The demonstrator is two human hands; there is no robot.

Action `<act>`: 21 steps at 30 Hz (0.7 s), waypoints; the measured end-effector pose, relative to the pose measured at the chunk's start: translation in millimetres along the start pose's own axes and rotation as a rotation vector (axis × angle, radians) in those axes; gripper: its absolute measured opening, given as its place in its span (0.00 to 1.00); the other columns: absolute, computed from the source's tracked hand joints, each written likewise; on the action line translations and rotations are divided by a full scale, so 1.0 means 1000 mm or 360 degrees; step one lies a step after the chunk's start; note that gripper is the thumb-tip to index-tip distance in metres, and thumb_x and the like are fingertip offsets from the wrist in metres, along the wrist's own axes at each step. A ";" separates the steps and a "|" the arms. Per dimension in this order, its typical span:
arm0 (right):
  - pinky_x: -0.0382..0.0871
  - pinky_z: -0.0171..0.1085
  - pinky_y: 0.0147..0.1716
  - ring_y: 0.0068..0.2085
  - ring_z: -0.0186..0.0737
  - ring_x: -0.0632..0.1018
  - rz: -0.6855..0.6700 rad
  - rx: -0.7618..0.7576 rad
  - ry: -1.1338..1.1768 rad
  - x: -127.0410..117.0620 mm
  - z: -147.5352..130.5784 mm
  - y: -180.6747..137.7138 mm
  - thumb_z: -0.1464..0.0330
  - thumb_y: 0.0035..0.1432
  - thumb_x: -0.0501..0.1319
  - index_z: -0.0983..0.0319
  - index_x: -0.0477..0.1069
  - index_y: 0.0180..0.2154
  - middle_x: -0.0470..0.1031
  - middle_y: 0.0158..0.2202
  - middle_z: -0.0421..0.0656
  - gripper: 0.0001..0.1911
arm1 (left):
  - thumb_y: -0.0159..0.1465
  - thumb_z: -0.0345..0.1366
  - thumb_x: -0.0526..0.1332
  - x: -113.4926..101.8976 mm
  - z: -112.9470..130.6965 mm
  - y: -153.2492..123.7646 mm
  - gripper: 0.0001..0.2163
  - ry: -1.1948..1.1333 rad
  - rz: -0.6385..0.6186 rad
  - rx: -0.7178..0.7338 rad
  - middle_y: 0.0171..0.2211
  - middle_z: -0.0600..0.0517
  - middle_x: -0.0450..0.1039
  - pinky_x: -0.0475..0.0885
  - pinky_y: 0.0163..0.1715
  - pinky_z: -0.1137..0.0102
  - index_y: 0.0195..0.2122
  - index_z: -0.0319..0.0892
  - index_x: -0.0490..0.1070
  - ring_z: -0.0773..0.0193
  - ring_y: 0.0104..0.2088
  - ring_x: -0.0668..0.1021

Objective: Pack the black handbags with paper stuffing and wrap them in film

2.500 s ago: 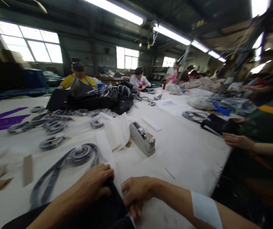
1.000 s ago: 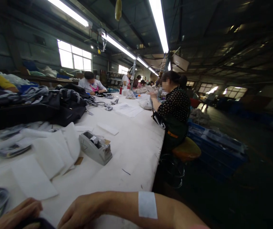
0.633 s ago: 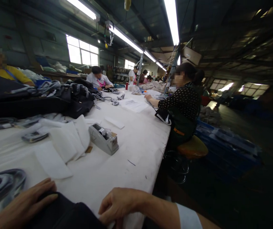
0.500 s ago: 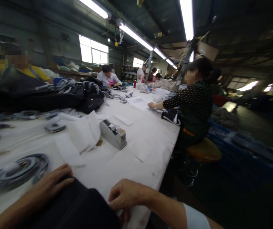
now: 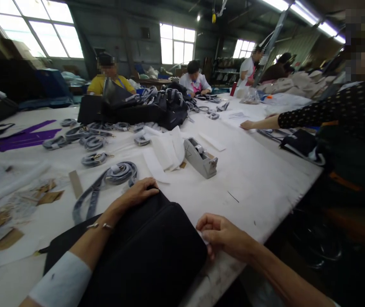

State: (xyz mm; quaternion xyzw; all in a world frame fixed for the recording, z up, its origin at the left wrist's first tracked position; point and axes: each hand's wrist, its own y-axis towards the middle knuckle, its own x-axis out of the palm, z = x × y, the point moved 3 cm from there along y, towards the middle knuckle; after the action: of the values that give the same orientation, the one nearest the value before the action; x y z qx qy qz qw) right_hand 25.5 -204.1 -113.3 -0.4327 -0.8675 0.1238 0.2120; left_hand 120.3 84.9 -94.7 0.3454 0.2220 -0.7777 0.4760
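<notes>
A black fabric bag [image 5: 150, 251] lies flat on the white table [image 5: 259, 187] in front of me. My left hand [image 5: 134, 195] rests palm down on the bag's far edge, fingers spread. My right hand [image 5: 223, 234] sits at the bag's right edge with fingers curled, pinching something small and white there. A grey coiled strap [image 5: 118, 172] lies just beyond my left hand. White sheets [image 5: 166, 153] and a grey tape dispenser [image 5: 200, 157] stand further out.
Several coiled grey straps [image 5: 89, 140] and brown card tags [image 5: 44, 194] are spread at the left. A pile of black bags [image 5: 137, 111] sits mid-table. A person in a dotted top [image 5: 345, 115] sits at the right, arm on the table. Other workers sit along the far side.
My view has swung back left and down onto the table. More of the black bag now shows, with my left hand on its far edge and my right at its side.
</notes>
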 end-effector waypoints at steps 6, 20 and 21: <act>0.68 0.35 0.34 0.31 0.37 0.78 -0.0134 -0.0165 -0.0057 -0.014 0.009 0.003 0.65 0.42 0.70 0.60 0.76 0.44 0.76 0.32 0.41 0.23 | 0.62 0.43 0.54 -0.003 0.003 -0.001 0.10 -0.0022 -0.0020 -0.0043 0.36 0.53 0.71 0.65 0.44 0.70 0.33 0.42 0.68 0.61 0.39 0.72; 0.64 0.31 0.30 0.28 0.33 0.71 -0.0029 -0.0930 -0.0917 -0.009 0.000 0.043 0.57 0.49 0.63 0.62 0.75 0.24 0.72 0.27 0.41 0.14 | 0.63 0.45 0.51 0.006 -0.011 0.004 0.12 0.0054 0.0020 0.0008 0.32 0.53 0.69 0.64 0.39 0.71 0.29 0.43 0.62 0.62 0.36 0.71; 0.62 0.31 0.27 0.26 0.32 0.69 0.0064 -0.0854 -0.0928 -0.006 0.001 0.048 0.60 0.47 0.63 0.62 0.74 0.23 0.70 0.24 0.39 0.11 | 0.63 0.45 0.51 0.007 -0.012 0.004 0.12 0.0047 0.0033 0.0022 0.33 0.53 0.69 0.64 0.39 0.70 0.29 0.43 0.62 0.62 0.36 0.70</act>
State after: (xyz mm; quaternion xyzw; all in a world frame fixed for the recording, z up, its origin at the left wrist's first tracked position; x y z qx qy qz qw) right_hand 62.1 -180.4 -135.3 -0.4363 -0.8841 0.0145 -0.1664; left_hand 125.3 87.0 -107.7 0.3624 0.2199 -0.7691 0.4783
